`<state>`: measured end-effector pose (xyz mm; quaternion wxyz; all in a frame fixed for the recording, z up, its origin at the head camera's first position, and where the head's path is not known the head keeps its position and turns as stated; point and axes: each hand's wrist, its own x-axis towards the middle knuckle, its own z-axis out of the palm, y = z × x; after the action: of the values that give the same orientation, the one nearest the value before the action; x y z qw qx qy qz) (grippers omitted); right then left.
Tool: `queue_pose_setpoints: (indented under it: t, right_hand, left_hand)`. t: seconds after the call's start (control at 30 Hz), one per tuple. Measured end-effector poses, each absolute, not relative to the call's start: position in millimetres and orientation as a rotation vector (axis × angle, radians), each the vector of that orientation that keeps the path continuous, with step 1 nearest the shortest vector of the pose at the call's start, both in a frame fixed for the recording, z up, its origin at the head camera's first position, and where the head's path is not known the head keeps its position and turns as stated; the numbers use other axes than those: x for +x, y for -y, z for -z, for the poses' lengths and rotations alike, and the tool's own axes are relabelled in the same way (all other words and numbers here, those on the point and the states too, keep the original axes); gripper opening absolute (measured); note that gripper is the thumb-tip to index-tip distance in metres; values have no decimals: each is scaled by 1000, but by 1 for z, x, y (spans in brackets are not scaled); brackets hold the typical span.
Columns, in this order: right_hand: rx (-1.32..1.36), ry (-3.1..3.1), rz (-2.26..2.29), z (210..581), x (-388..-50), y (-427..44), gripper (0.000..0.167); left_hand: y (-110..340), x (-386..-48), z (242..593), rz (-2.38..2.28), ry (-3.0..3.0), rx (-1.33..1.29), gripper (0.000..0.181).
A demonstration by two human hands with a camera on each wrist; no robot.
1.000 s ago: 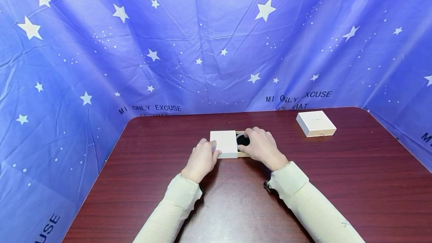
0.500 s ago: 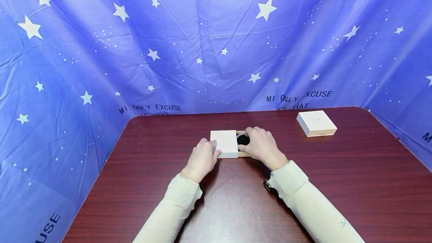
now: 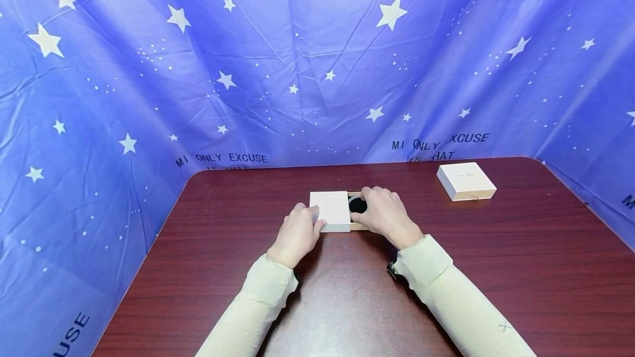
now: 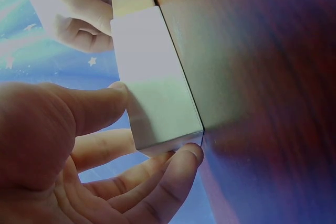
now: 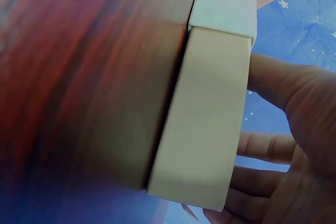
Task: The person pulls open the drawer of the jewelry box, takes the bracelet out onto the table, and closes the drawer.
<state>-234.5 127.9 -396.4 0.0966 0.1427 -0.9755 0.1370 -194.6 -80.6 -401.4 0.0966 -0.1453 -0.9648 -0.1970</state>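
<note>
Head view: on the bench (image 3: pixel 327 296), before a starry cloth (image 3: pixel 297 48), lies a small box (image 3: pixel 331 211) with a white cover (image 3: pixel 338 206), its tan drawer (image 3: pixel 357 227) partly out toward the person's right. A dark round thing (image 3: pixel 357 205) shows in the drawer, and a second box (image 3: pixel 466 180) stands well apart at the far right. The left hand (image 3: pixel 295 236) clasps the cover's outer end; the right hand (image 3: pixel 388 215) arches over the drawer, its thumb beside the round thing. Left wrist view: the thumb (image 4: pixel 102 108) rests at the cover's top edge while fingers (image 4: pixel 181 166) press the end face, so the cover is pinched between them. Right wrist view: the right thumb passes behind the drawer's top edge, hiding its tip; I cannot tell whether this hand grips the round thing or merely touches the drawer. A ribbon tab (image 5: pixel 190 212) hangs at the drawer's end. The box appears to be light, stiff card, smooth but easily dented; the cover is best held by its sides, the drawer by its walls or tab.
</note>
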Motion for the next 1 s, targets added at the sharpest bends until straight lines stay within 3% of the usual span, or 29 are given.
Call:
queue_pose_setpoints:
  t: [1.0]
  right_hand:
    - [426,2888,-378,397,-236,-125,50]
  left_hand:
    - [80,-195,401,595,2862,-419,14]
